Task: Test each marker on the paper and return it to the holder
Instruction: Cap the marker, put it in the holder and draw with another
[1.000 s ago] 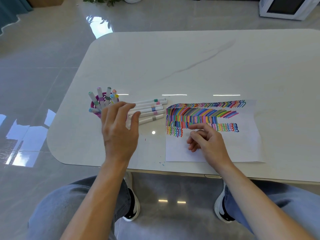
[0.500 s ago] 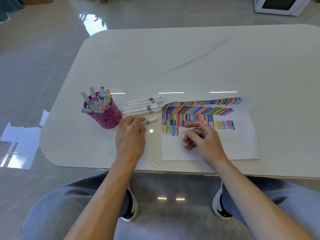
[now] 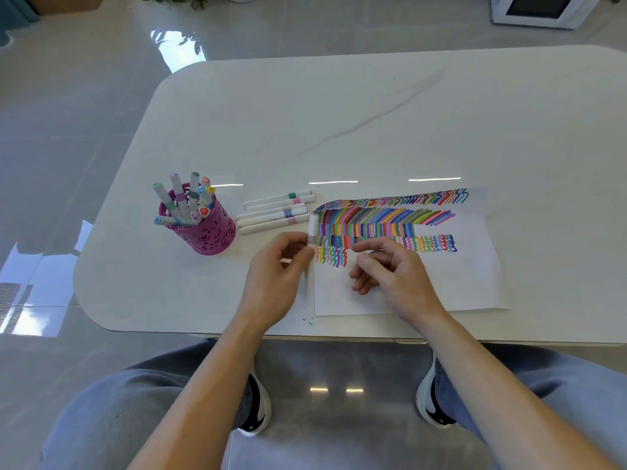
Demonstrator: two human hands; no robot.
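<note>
My left hand (image 3: 276, 269) grips a white marker (image 3: 312, 228) that stands nearly upright at the left edge of the paper (image 3: 468, 279). The sheet is covered with rows of coloured strokes. My right hand (image 3: 390, 269) rests on the paper just right of the marker, fingers loosely curled and holding nothing. A magenta cut-out holder (image 3: 207, 230) with several capped markers stands to the left. Several white markers (image 3: 274, 212) lie in a row between holder and paper.
The white marble table (image 3: 339, 123) stretches far beyond the paper. Its near edge runs just below my wrists. My knees and shoes show under it. A white appliance (image 3: 539, 10) stands on the floor at the far right.
My left hand came off the lying markers with one of them and lifted it upright at the paper's edge. The right hand stayed on the paper.
</note>
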